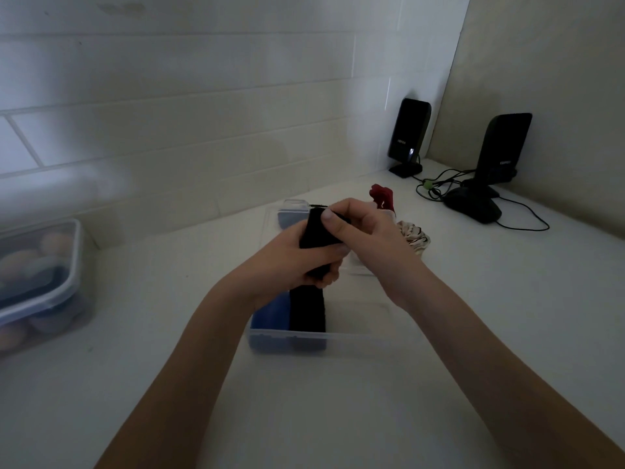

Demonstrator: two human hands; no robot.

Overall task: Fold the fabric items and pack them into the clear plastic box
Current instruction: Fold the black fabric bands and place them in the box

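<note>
Both hands met above the clear plastic box [287, 340], each curled on the same black fabric item [316, 233], a soft, matte strip of cloth. The left hand [304, 258] wrapped its fingers around the lower part, and the right hand [362, 228] pinched the upper edge between thumb and fingers. The box was a smooth, transparent rectangle with rounded corners on the white counter [304, 401]. Inside it, at the left side, lay a folded blue fabric [270, 316] and beside it a folded black fabric [307, 313].

At 1 o'clock from the hands lay a crumpled red fabric [382, 194], and at 3 o'clock a ruffled cream fabric with dark marks [414, 236]. At 9 o'clock stood a lidded plastic container [44, 282] with round, blurred things inside. At 2 o'clock stood two glossy black speakers [409, 137] with thin black cables [517, 218]; their small logos were too blurred to read.
</note>
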